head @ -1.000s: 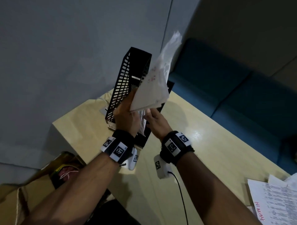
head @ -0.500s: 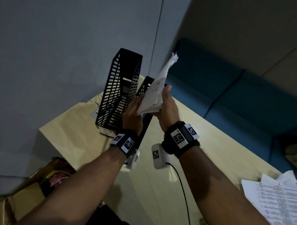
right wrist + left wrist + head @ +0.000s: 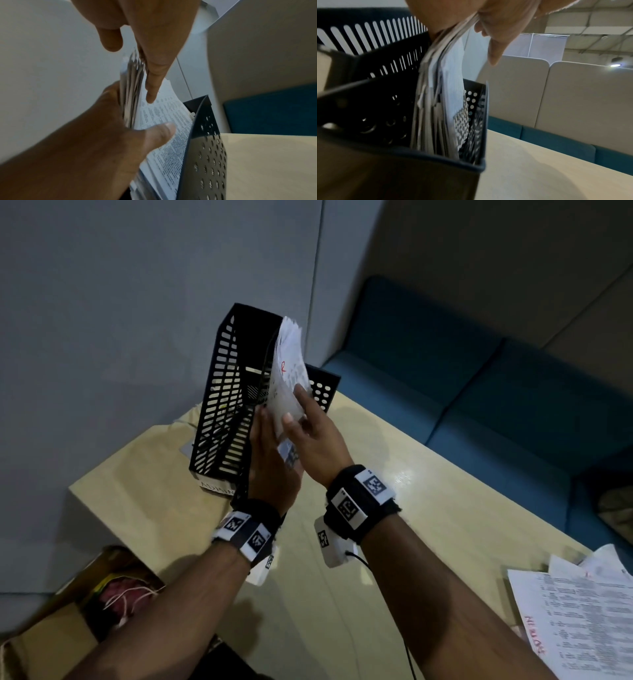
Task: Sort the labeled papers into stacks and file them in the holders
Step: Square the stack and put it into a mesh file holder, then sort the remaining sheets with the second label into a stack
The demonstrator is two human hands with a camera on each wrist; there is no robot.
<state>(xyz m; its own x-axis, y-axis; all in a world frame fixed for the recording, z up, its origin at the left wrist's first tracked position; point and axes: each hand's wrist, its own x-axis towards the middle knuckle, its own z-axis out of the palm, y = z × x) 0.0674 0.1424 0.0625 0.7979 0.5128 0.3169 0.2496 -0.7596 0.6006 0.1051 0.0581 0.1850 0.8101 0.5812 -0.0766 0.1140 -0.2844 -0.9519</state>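
Note:
Two black holders stand at the table's far left corner: a tall slotted holder (image 3: 233,392) (image 3: 368,33) and, right of it, a round-holed holder (image 3: 322,392) (image 3: 385,121) (image 3: 209,148). A paper stack (image 3: 291,364) (image 3: 440,108) (image 3: 171,121) with red lettering stands upright, its lower end inside the round-holed holder. My left hand (image 3: 270,446) (image 3: 85,142) grips the stack from the left, thumb on the printed face. My right hand (image 3: 308,426) (image 3: 150,81) pinches the stack's upper edge, index finger straight along the sheet.
More printed sheets (image 3: 575,621) with red writing lie at the pale table's (image 3: 428,491) near right. A white label (image 3: 217,487) sticks out under the slotted holder. An open cardboard box (image 3: 68,628) sits below the table's left edge. Blue seating (image 3: 479,392) runs behind.
The stack, held tilted above the holders a second ago, has turned upright and gone down into the round-holed holder. The right hand shifted from under the stack to its right face.

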